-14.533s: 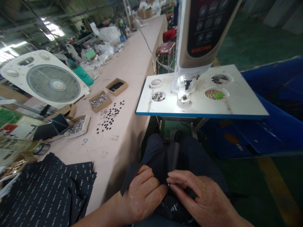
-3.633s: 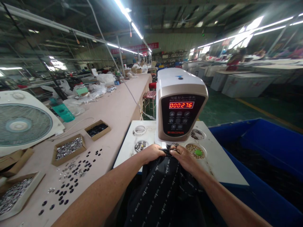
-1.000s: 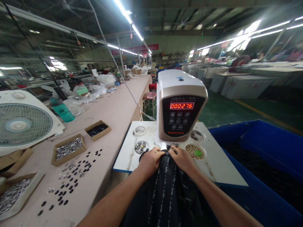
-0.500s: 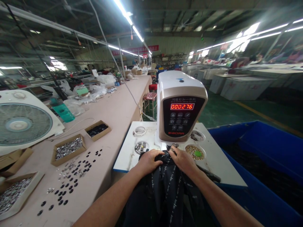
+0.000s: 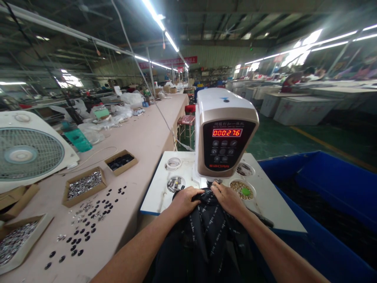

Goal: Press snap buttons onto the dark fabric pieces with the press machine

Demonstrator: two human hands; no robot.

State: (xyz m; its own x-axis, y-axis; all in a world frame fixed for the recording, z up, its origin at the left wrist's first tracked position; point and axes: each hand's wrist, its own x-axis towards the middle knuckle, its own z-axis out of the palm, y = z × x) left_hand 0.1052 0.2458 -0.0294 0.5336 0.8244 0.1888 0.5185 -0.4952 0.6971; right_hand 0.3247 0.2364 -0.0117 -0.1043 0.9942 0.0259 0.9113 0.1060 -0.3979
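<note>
Both hands grip a black garment with white lettering (image 5: 210,228) below the head of a white and gold button-fastening machine (image 5: 226,147). On the cloth's left edge my left hand (image 5: 185,202) is closed, thumb and fingers pinching it. My right hand (image 5: 226,196) is closed on the right edge, its fingertips close under the machine head. The exact spot under the machine is hidden by my fingers and the bunched cloth. The red display reads 000276. Lower down, the garment hangs in folds between my forearms.
The machine's white tabletop (image 5: 282,214) has round wells, one with brass-coloured pieces (image 5: 238,190). Left, a pink-covered table (image 5: 123,200) bears loose black caps, boxes of metal parts (image 5: 85,184), a fan (image 5: 28,151) and a teal bottle (image 5: 77,137). A blue bin (image 5: 330,173) stands right.
The garment's folds have shifted slightly between my forearms. Both hands keep their hold in nearly the same place, and the display number is the same.
</note>
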